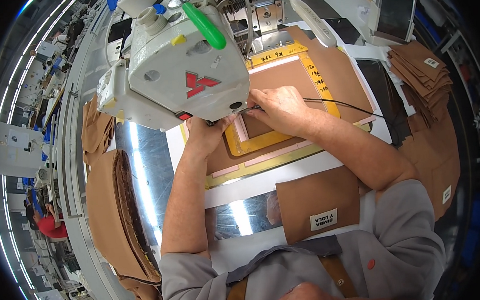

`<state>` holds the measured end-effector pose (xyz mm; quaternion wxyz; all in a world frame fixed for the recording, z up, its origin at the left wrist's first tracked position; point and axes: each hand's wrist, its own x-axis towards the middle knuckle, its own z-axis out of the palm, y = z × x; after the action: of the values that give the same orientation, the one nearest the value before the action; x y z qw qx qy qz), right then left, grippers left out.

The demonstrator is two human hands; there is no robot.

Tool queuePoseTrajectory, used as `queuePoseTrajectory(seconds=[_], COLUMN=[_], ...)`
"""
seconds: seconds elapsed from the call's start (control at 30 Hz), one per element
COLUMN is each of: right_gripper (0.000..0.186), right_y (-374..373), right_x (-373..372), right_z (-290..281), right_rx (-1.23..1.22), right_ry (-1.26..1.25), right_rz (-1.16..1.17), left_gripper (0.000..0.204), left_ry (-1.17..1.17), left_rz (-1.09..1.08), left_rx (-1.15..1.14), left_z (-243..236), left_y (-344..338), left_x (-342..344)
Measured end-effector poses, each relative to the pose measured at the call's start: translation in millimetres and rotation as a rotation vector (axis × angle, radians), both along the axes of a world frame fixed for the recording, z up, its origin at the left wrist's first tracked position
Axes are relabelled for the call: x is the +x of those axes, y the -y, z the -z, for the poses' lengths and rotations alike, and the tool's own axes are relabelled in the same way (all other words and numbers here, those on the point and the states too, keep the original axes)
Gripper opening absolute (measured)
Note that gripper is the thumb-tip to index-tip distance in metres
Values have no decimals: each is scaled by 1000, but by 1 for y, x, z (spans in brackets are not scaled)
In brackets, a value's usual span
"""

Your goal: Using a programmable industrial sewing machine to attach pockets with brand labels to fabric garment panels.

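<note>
Both my hands are together under the head of a white industrial sewing machine [191,70]. My left hand [206,134] is closed near the needle area, its fingertips partly hidden by the machine head. My right hand [281,110] pinches something thin and dark beside the left fingertips, too small to name. A thin black cord [347,106] runs out to the right from behind my right hand. Below the hands, a yellow clamp frame [267,143] lies over a brown fabric panel [280,84], with pale pink strips along its edges.
A stack of brown fabric pieces [112,213] stands at the left. More brown pieces [419,73] pile up at the right. A brown labelled panel [319,194] lies close to my body. A green-handled tool [205,25] is on top of the machine; a screen [395,8] stands at the back right.
</note>
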<state>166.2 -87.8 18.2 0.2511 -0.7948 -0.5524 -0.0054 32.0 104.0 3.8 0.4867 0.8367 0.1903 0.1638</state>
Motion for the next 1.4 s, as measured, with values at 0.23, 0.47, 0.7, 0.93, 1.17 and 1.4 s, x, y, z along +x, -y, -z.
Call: queuePoseTrajectory(seconds=[0.23, 0.47, 0.7, 0.93, 1.17, 1.4], right_gripper=[24, 25, 24, 23, 12, 17], right_y=[18, 122, 268, 314, 275, 299], right_x=[6, 44, 56, 57, 92, 246], right_z=[-11, -42, -34, 0, -84, -106], right_rx=[13, 92, 56, -188, 187, -20], right_ry=[53, 41, 135, 693, 281, 241], right_rz=[95, 290, 790, 811, 755, 945], left_gripper=[35, 34, 34, 35, 29, 76], left_ry=[120, 33, 66, 228, 9, -176], left_rz=[46, 123, -9, -6, -103, -108], left_rx=[117, 97, 307, 548, 547, 1090], left_z=[-19, -18, 3, 0, -38, 28], left_y=[9, -2, -21, -12, 18, -7], left_x=[-2, -2, -4, -7, -127, -285])
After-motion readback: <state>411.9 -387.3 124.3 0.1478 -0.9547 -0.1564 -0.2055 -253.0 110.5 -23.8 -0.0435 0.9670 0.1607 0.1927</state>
